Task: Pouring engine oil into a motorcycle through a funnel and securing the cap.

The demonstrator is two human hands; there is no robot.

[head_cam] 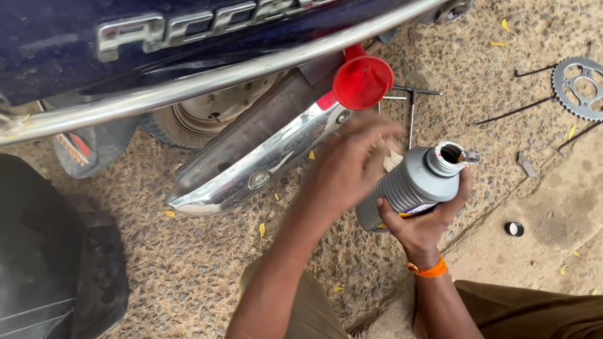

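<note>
— Gripping anything, those hands?
— The right hand (pixel 422 221) wraps from below around one grey ribbed bottle (pixel 411 186), tilted with its uncapped neck pointing up and to the right. The forearm rises from the bottom edge, an orange thread (pixel 428 270) tied at the wrist.
— And the left hand (pixel 348 164)?
— It reaches up from the lower middle, fingers bent beside the bottle's upper side. It is blurred, so I cannot tell whether it holds something; a pale scrap shows between it and the bottle.
— What else, counted?
— One red funnel (pixel 362 81) set in the scooter just above the hands, one chrome exhaust (pixel 251 166), one wheel (pixel 201 116) behind it. On the gravel: one sprocket (pixel 580 88) far right, one T-handled tool (pixel 411 107), one small black cap (pixel 514 228) near the bottle.
</note>
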